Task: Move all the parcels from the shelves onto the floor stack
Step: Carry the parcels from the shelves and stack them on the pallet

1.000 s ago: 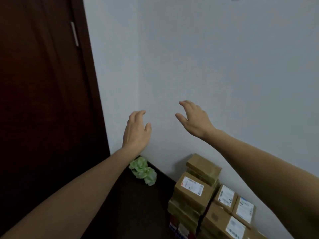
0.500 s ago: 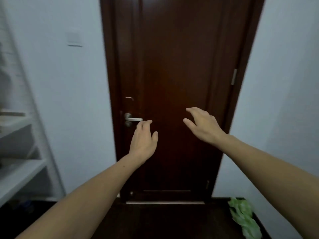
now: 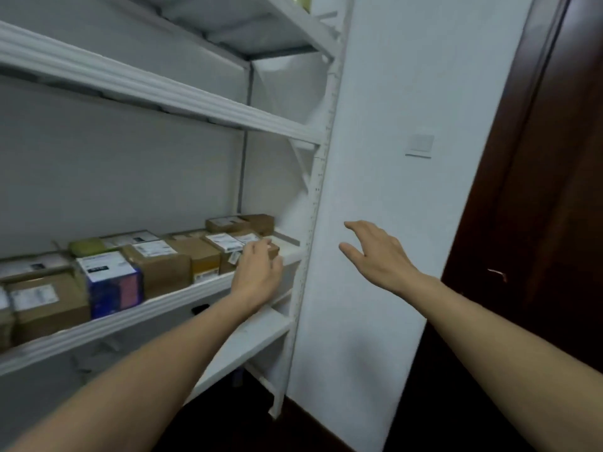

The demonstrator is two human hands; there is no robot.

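Brown cardboard parcels (image 3: 156,265) line the white metal shelf (image 3: 182,293); the last small brown labelled parcel (image 3: 222,244) sits near its right end. The left hand (image 3: 259,275) reaches over it, fingers loosely bent, with no grip visible yet. The right hand (image 3: 378,256) hovers beside it with fingers spread. The pick-up is beginning; next, both hands need to clasp this parcel.

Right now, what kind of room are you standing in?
Probably a small storeroom or parcel room indoors. White metal shelving holds a row of cardboard parcels with shipping labels, and a dark wooden door stands just to the right, past a wall switch.
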